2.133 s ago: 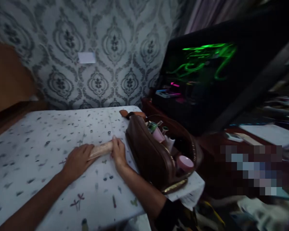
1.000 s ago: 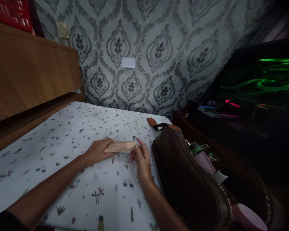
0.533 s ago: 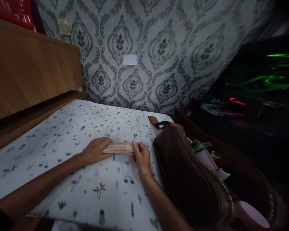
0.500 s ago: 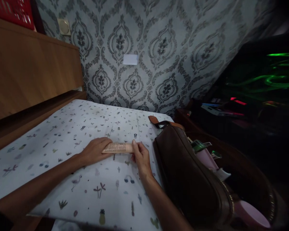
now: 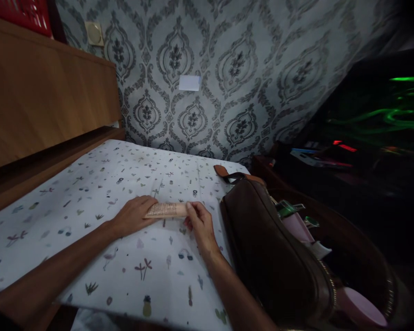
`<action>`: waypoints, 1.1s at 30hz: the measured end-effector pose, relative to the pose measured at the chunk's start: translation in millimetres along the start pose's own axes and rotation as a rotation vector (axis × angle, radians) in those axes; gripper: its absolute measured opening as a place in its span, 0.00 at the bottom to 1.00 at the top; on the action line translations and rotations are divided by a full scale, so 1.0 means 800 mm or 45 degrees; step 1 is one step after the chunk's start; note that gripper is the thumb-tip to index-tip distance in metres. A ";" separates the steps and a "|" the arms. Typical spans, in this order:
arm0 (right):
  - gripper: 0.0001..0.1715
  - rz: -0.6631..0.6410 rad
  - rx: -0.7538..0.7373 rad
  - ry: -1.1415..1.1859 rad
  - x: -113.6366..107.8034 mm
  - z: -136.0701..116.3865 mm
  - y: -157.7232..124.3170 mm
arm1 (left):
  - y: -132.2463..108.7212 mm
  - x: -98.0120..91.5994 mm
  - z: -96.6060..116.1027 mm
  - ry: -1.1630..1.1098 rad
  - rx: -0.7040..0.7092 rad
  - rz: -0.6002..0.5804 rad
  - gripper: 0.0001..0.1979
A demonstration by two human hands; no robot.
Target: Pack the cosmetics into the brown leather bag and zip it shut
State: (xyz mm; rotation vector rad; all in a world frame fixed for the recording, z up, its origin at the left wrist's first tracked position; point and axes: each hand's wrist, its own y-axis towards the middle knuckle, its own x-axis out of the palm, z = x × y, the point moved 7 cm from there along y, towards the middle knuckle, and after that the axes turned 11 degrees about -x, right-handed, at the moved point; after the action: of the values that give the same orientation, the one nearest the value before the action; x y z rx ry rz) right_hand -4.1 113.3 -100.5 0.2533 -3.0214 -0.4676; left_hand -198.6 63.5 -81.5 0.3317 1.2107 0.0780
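A slim beige tube covered in small print lies level between my two hands, just above the patterned tabletop. Its left end is inside my left hand, whose fingers are closed around it and hide that end. At the other end, my right hand pinches the tube's tip between thumb and fingers. The print is too small to read. Right of my right hand stands a dark brown leather bag, unzipped, with a tan strap end lying on the table.
White table cover with plant and flamingo prints spreads under my hands. Inside the bag are a pink container and green-topped items. A wooden cabinet borders the left; patterned wallpaper rises behind. Green lights glow at the right.
My right hand has shifted slightly left along the tube's end. The view has tilted a little; both hands keep their hold.
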 end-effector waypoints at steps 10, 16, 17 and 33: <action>0.27 -0.028 0.075 -0.023 0.004 0.001 -0.005 | -0.006 0.007 -0.002 0.247 0.128 0.045 0.13; 0.28 -0.043 0.149 -0.039 0.004 0.002 -0.008 | -0.007 0.007 0.005 0.372 0.187 0.046 0.09; 0.28 -0.051 0.157 -0.043 0.004 0.002 -0.009 | -0.007 0.007 0.008 0.404 0.196 0.044 0.09; 0.32 -0.197 0.017 -0.051 0.017 -0.003 -0.010 | -0.003 -0.001 0.022 0.514 0.135 0.102 0.21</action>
State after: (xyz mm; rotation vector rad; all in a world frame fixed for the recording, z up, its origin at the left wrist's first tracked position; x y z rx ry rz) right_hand -16.1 103.0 -100.0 0.4871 -3.0580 -0.4687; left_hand -182.8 57.2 -75.7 0.4722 1.6046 0.1555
